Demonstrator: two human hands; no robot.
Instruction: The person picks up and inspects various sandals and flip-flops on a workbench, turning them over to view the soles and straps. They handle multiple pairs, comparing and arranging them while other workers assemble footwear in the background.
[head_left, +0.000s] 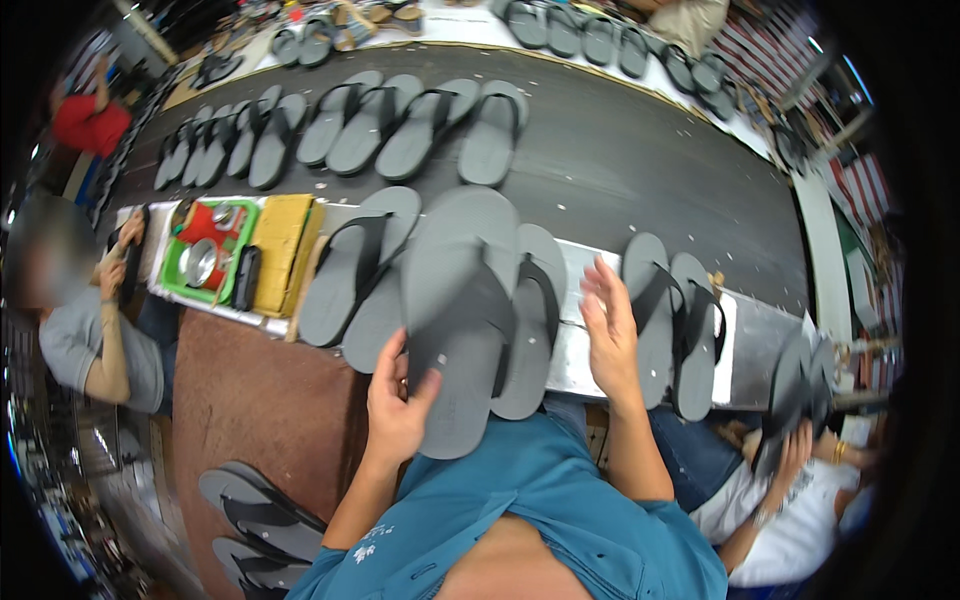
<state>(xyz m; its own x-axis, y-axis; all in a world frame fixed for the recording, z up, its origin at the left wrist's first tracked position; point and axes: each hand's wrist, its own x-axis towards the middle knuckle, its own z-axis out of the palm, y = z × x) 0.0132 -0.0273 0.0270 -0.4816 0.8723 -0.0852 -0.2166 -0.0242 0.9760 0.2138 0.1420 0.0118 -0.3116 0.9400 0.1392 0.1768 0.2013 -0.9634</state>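
Note:
A large grey flip-flop (450,370) with a dark strap is raised in front of me, toe end pointing away. My left hand (396,412) grips its left edge near the heel, thumb over the footbed. To its right, my right hand (612,330) is raised with fingers stretched and nothing in it. Behind the held flip-flop, and partly hidden by it, are another flip-flop (538,375) on the right and one (348,270) on the left. A pair of grey flip-flops (650,345) lies just right of my right hand.
A dark conveyor belt (640,150) carries rows of flip-flops. Left of me are a green tray (168,262) with metal cups and a yellow box (283,255). More flip-flops (262,515) rest at lower left. Co-workers sit on both sides; the right one's hand (795,450) holds a sandal.

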